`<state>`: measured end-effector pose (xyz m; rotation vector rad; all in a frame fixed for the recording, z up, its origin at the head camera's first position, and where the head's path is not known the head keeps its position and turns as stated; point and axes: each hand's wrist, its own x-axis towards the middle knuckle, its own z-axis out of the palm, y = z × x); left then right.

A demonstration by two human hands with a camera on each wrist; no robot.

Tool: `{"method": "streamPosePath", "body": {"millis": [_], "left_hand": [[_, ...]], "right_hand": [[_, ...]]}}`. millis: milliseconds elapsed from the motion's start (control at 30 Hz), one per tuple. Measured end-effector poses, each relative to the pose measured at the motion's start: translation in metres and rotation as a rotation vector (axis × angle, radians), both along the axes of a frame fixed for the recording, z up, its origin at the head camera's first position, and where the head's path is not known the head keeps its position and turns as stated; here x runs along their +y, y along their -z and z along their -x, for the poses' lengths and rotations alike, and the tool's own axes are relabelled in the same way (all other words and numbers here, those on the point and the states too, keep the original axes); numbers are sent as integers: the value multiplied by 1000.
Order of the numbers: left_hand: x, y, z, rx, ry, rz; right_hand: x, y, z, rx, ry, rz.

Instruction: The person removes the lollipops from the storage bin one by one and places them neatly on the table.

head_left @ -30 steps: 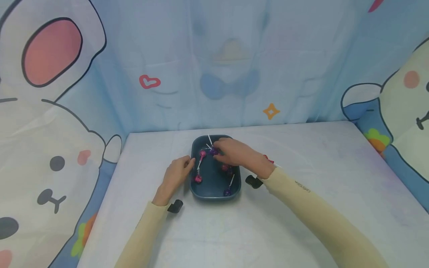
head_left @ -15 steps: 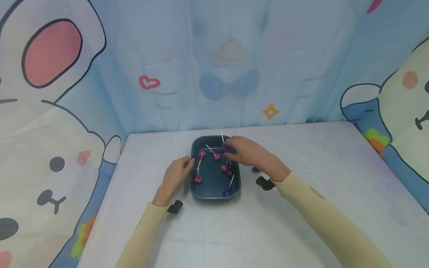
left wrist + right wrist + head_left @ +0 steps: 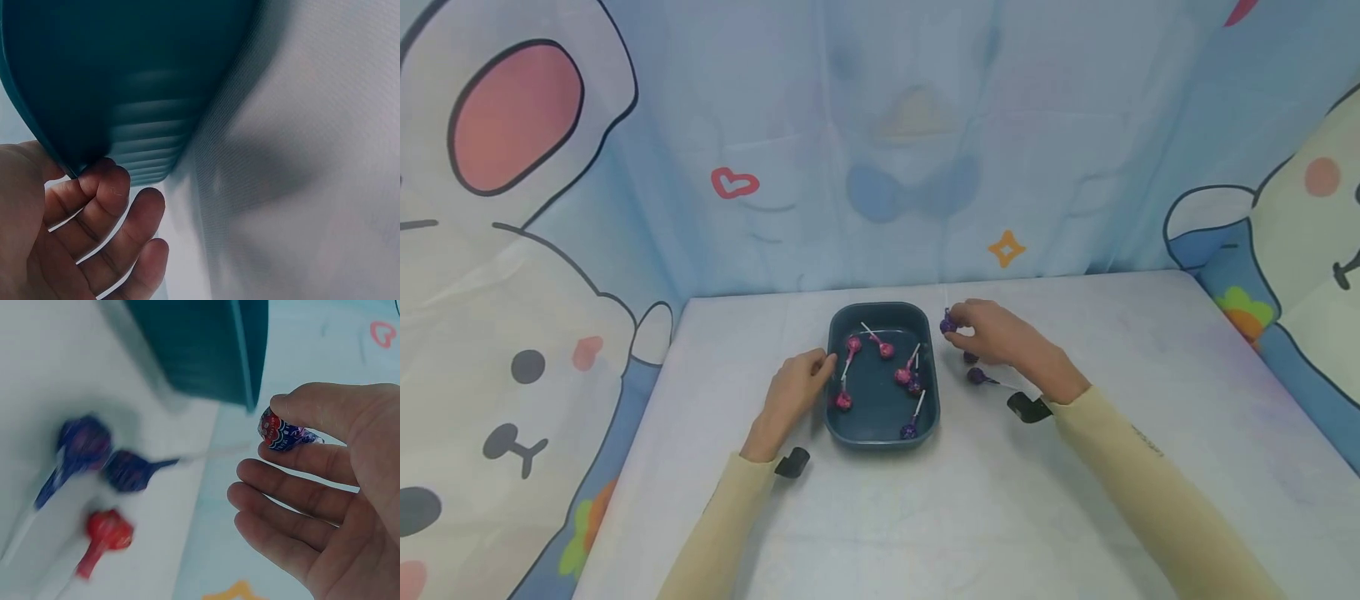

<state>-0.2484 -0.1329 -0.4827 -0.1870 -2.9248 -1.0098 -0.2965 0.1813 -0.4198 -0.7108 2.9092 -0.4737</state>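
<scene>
My left hand (image 3: 797, 387) pinches the left rim of a dark teal plastic bin (image 3: 876, 408); in the left wrist view the thumb is inside and the fingertips (image 3: 112, 187) curl at the outer wall. Just right of the bin, my right hand (image 3: 1000, 333) holds a purple-wrapped lollipop (image 3: 280, 432) by its head, between thumb and index finger. Inside the bin lie several lollipops, among them a pink one (image 3: 886, 351) near the far end and a purple one (image 3: 909, 432) at the near right corner.
On the white table right of the bin lie a purple lollipop (image 3: 976, 376), a blue-purple one (image 3: 128, 470) and a red one (image 3: 109, 530), partly hidden under my right arm in the head view. A printed cloth (image 3: 917, 242) hangs behind the table's back edge.
My right hand has lifted the purple lollipop out of the bin's far end and carried it right, past the rim. The left hand and the bin have stayed still.
</scene>
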Motion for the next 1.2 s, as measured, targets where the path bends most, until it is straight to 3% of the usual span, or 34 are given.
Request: {"method": "streamPosePath", "body": {"millis": [233, 400, 800, 1200], "left_hand": [[0, -2, -1, 2, 7, -7], [-1, -1, 0, 11, 2, -7], [0, -1, -1, 11, 5, -9], [1, 0, -1, 5, 2, 0]], "right_hand": [[29, 10, 5, -95, 132, 3], [33, 6, 3, -101, 119, 56], [48, 8, 3, -87, 151, 35], [69, 23, -4, -103, 181, 13]]}}
